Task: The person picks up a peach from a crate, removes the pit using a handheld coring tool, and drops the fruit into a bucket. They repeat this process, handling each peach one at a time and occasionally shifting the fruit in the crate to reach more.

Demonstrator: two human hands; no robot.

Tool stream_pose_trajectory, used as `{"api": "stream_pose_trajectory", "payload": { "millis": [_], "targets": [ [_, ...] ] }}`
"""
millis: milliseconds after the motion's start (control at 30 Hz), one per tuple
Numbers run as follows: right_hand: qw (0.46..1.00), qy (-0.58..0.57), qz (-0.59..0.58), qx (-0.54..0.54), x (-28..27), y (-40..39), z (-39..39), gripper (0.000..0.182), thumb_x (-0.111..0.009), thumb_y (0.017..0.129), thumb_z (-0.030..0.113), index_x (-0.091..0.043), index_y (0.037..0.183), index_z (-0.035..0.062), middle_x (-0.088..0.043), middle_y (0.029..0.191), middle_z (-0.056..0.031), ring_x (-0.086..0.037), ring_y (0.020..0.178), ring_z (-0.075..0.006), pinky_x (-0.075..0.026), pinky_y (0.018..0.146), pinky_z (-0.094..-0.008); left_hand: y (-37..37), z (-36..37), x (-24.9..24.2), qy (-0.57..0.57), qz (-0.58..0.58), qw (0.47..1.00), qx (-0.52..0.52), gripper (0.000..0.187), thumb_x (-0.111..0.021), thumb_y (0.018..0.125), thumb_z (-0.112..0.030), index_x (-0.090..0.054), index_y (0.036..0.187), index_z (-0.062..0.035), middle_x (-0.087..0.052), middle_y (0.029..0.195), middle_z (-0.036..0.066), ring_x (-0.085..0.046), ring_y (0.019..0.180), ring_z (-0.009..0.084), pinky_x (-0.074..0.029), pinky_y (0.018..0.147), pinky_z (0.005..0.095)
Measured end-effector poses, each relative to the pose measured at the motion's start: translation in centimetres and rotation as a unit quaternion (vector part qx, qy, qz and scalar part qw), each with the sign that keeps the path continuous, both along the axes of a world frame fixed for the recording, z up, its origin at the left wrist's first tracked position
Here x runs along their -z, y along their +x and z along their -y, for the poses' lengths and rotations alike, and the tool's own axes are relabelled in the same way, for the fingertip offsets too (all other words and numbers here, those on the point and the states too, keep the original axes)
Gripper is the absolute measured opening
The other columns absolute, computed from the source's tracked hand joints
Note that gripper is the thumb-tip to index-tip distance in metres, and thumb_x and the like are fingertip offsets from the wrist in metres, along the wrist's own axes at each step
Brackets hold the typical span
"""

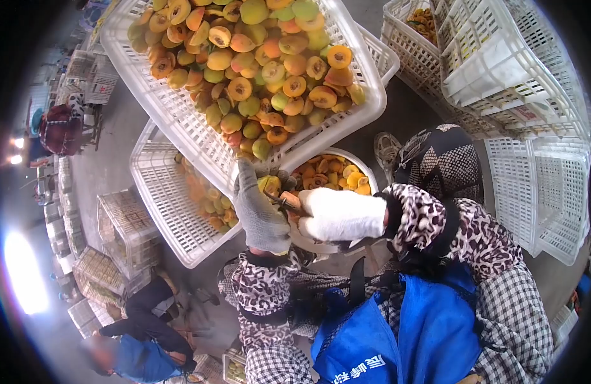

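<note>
My left hand (260, 211), in a grey knitted glove, is closed around a yellow-green apricot (269, 185), just below the corner of a tilted white crate (372, 105). My right hand (340, 214), in a white glove, is closed on a small tool (290, 200) with an orange-brown grip. Its dark tip meets the fruit; its exact kind is hard to make out. Many apricots (244, 64), whole and halved, fill the tilted crate. Beneath my hands stands a round white tub (366, 163) holding orange apricot halves (334, 171), partly hidden by my gloves.
Another white crate (158, 185) with apricots stands below on the left. Stacked white crates (487, 64) rise at the right, with more crates (532, 192) under them. A person in blue (142, 358) sits at lower left; another person (62, 130) is farther back.
</note>
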State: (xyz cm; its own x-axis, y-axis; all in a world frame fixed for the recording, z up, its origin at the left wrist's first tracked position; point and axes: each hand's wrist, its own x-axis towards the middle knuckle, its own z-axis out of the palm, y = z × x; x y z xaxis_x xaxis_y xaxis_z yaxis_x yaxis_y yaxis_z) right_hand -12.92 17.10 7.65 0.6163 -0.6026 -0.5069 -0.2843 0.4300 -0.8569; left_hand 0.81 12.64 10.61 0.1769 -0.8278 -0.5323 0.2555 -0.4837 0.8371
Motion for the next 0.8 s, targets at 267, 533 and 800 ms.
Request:
{"api": "stream_pose_trajectory", "payload": {
  "millis": [267, 533, 800],
  "targets": [
    [0.974, 0.189, 0.115, 0.040, -3.7, -1.6, 1.1, 0.026, -0.057, 0.086, 0.020, -0.061, 0.104, 0.0020, -0.060, 0.072, -0.0037, -0.058, 0.060, -0.0123, -0.047, 0.053, -0.0254, 0.3, 0.5, 0.0, 0.079, 0.034, 0.996, 0.036, 0.038, -0.053, 0.098, -0.043, -0.055, 0.102, -0.0045, -0.059, 0.084, 0.007, -0.059, 0.069, 0.0166, -0.052, 0.058, 0.0268],
    [0.972, 0.102, 0.212, -0.017, -0.9, -1.0, 1.0, 0.016, -0.061, 0.082, 0.016, -0.061, 0.092, 0.0037, -0.060, 0.073, -0.0006, -0.056, 0.060, -0.0087, -0.045, 0.052, -0.0246, 2.7, 0.2, -1.7, 0.138, -0.199, 0.970, 0.009, 0.041, -0.052, 0.096, -0.048, -0.057, 0.082, -0.0103, -0.060, 0.071, 0.009, -0.062, 0.063, 0.0247, -0.054, 0.065, 0.0382],
    [0.803, -0.486, -0.312, -0.149, 2.7, -4.2, -2.9, 0.025, -0.059, 0.088, 0.026, -0.055, 0.093, 0.0018, -0.064, 0.073, -0.0153, -0.066, 0.060, -0.0322, -0.051, 0.050, -0.0429, 8.5, 3.6, -2.5, -0.287, 0.694, 0.641, -0.156, 0.020, -0.068, 0.090, -0.019, -0.062, 0.102, -0.0045, -0.063, 0.091, 0.009, -0.061, 0.095, 0.0246, -0.050, 0.087, 0.0364]
  ]
}}
